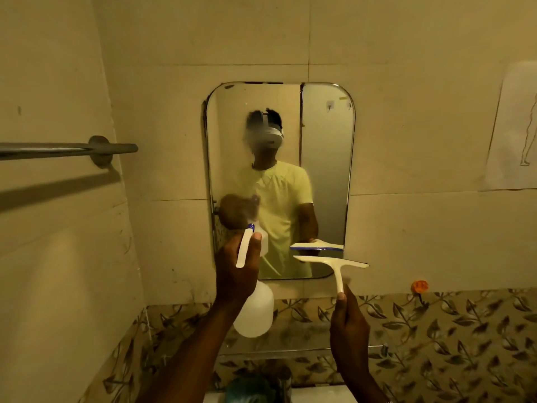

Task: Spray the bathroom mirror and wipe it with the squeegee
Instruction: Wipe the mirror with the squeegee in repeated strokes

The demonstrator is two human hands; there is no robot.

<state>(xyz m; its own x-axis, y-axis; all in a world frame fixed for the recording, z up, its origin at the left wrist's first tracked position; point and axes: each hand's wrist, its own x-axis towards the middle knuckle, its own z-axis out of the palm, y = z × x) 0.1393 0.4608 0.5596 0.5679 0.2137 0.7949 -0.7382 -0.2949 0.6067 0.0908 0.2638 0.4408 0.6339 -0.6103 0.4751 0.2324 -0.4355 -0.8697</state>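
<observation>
A rounded wall mirror [325,170] hangs straight ahead on the tiled wall. My left hand [235,271] grips a white spray bottle [255,309] with its blue nozzle aimed at the mirror's lower left, a finger on the trigger. A hazy patch of mist shows on the glass just above the nozzle. My right hand [347,321] holds a cream squeegee [334,264] by its handle, the blade level in front of the mirror's lower right corner. Whether the blade touches the glass I cannot tell.
A metal towel bar [69,148] juts from the left wall at head height. A paper sheet [514,126] is stuck on the wall at right. An orange hook [420,285] sits on the leaf-patterned tile band [436,330]. A thin shelf rail [290,351] runs below.
</observation>
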